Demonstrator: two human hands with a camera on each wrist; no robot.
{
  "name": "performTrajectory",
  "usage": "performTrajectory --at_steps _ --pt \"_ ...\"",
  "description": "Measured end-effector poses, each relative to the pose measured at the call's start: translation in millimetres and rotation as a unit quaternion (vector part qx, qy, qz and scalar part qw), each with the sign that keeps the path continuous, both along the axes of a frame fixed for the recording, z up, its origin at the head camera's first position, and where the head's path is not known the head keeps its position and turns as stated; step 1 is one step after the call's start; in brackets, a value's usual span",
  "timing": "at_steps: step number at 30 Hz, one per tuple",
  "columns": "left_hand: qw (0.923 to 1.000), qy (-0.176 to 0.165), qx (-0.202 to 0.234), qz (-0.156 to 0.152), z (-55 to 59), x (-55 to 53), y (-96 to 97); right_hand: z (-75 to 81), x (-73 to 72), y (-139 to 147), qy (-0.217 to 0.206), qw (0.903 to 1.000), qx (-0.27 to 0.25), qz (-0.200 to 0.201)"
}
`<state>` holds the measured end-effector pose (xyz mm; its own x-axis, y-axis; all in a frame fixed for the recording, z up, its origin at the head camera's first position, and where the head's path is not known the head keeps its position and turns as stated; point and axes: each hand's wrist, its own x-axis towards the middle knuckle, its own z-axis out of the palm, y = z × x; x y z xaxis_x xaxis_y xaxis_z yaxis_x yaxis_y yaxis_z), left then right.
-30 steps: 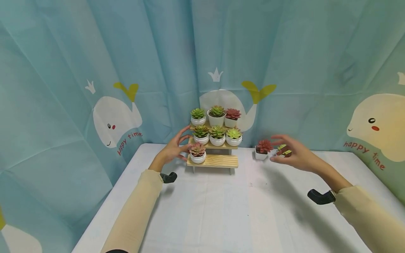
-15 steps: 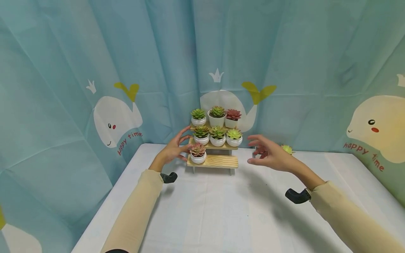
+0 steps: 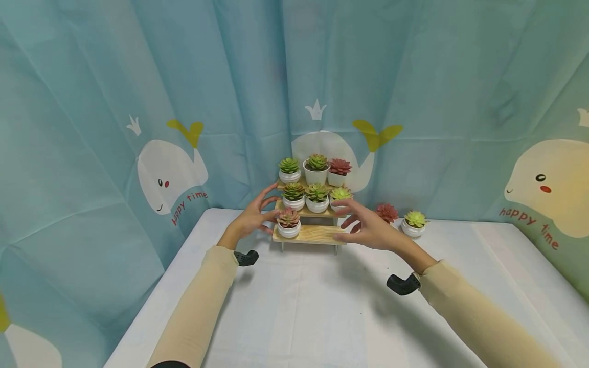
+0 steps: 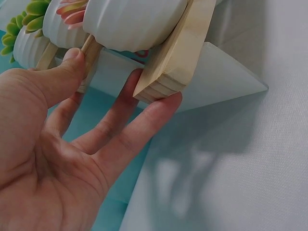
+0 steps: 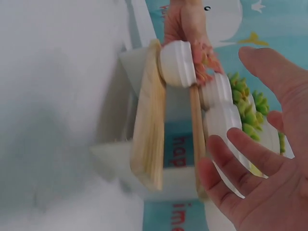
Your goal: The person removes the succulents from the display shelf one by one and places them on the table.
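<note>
A three-tier wooden plant stand carries several potted succulents, with a pink succulent alone on the left of its lowest tier. My left hand is at the stand's left end. In the left wrist view its thumb touches the middle tier's end and two fairly straight fingers touch the corner of the lowest tier. My right hand is at the right end with fingers spread and nothing in them. It partly covers a yellow-green succulent. The right wrist view is blurred, so contact there cannot be told.
Right of the stand, a red succulent, its pot hidden by my right hand, and a yellow-green succulent in a white pot stand on the white-covered table. A blue curtain with whale prints hangs close behind.
My right hand has moved left from beside the two loose succulents to the right end of the stand. My left hand has stayed at the left end.
</note>
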<state>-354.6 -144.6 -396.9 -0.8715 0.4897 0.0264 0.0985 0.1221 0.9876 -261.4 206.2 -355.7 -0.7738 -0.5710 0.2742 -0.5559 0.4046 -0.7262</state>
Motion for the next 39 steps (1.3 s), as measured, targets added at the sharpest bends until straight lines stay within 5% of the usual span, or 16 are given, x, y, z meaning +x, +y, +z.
performTrajectory --at_steps 6,23,39 --pt "1.0000 0.003 -0.002 -0.004 1.9 -1.2 1.5 -11.4 -4.1 -21 -0.010 0.9995 -0.030 0.004" --pt "1.0000 -0.006 -0.003 0.007 -0.5 -0.3 2.3 -46.9 -12.4 -84 -0.054 0.9894 -0.111 -0.076" --pt "0.9999 0.000 -0.002 0.013 -0.4 0.0 2.3 -60.4 -20.9 -115 -0.038 0.9825 -0.093 -0.157"
